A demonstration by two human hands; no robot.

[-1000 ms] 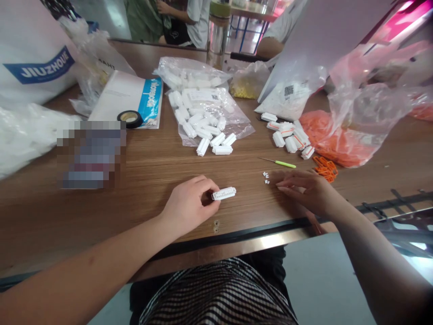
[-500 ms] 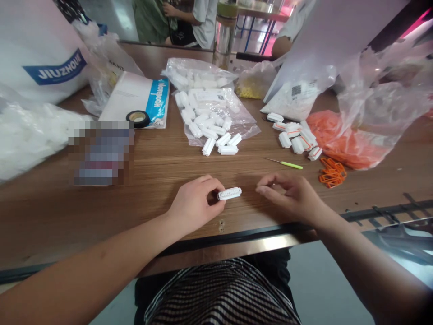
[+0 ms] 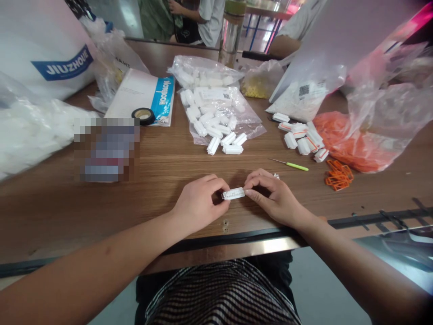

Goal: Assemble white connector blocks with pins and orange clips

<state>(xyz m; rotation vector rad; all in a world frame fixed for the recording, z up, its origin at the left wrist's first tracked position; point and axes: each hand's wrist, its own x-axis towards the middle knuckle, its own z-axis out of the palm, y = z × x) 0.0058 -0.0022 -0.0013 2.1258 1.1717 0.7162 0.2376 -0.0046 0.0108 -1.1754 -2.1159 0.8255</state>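
Observation:
Above the near part of the table, a small white plastic connector housing (image 3: 234,194) with a row of small openings lies level. My left hand (image 3: 201,198) pinches its left end between thumb and fingers. At the right end, the thumb and forefinger of my right hand (image 3: 275,196) are closed on the housing; whether a tiny part is also between them cannot be seen. Just behind the right hand are some tiny white pieces (image 3: 276,176). Beyond it lies a pick with a green handle (image 3: 297,166), its thin metal tip pointing left.
White housings (image 3: 232,149) spill from a clear bag (image 3: 250,128). Housings with orange strips (image 3: 299,131) sit to the right, near orange clips (image 3: 338,175) and a bag of orange parts (image 3: 355,144). Black tape (image 3: 143,116) rests on a notebook (image 3: 125,92). People are across the table.
My right hand has moved left and closed at the right end of the connector housing, uncovering tiny white pieces behind it. My left hand keeps its pinch. The whole view has shifted slightly.

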